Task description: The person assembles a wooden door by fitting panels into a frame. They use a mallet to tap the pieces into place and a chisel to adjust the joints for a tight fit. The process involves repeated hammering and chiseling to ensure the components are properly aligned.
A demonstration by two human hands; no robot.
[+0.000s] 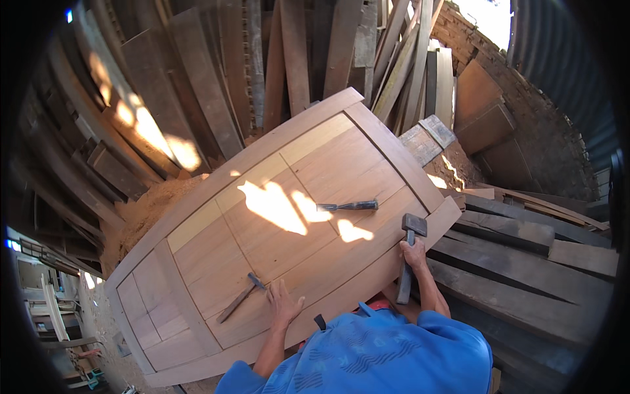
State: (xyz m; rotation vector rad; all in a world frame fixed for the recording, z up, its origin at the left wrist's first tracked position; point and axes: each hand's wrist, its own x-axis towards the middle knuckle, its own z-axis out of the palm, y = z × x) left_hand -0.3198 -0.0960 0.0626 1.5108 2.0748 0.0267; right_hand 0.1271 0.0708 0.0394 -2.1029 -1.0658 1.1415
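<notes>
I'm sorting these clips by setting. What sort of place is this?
Most likely a carpentry workshop: stacked planks lean behind a panelled wooden door, sawdust is piled beside it, and the right hand grips a mallet.

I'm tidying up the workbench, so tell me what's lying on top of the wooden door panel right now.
On the door panel lie a chisel and a small hammer. The left hand rests flat on it, and the right hand grips a mallet at its edge. Whatever is beneath the panel is hidden.
</notes>
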